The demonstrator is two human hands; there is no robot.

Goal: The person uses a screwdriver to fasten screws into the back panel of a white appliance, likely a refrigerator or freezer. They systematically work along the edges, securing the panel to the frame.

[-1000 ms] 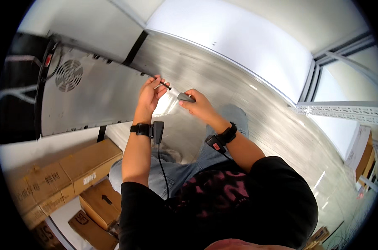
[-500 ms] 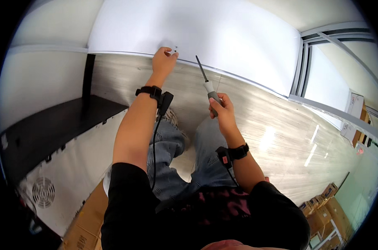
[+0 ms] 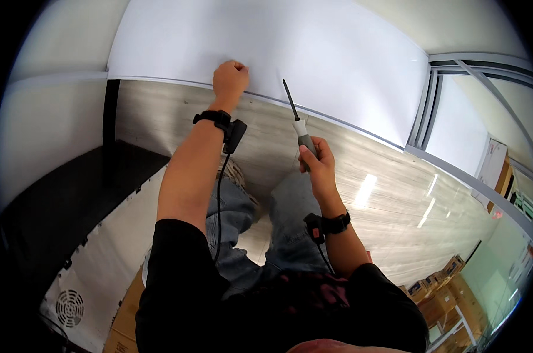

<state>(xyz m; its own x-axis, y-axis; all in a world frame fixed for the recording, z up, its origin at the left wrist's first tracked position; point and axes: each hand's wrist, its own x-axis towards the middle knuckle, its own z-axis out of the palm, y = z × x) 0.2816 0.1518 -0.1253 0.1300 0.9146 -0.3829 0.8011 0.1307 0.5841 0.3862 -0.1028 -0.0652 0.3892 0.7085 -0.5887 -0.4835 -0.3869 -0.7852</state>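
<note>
My right hand (image 3: 319, 165) is wrapped round the grey handle of a screwdriver (image 3: 306, 138). Its dark shaft points up and away, the tip over the near part of a white tabletop (image 3: 348, 76). My left hand (image 3: 231, 79) rests at the near edge of that tabletop, left of the screwdriver. Its fingers are curled in, and whatever they hold is hidden.
A black shelf (image 3: 60, 188) with a white, vented panel (image 3: 102, 253) below it stands at my left. Grey metal framing (image 3: 431, 112) borders the tabletop on the right. Cardboard boxes (image 3: 448, 294) are at lower right. Black wrist units (image 3: 219, 120) with cables are strapped on.
The left fingers have curled closed, and the small dark bits beside them on the tabletop no longer show. The screwdriver has shifted slightly right, still in my right hand.
</note>
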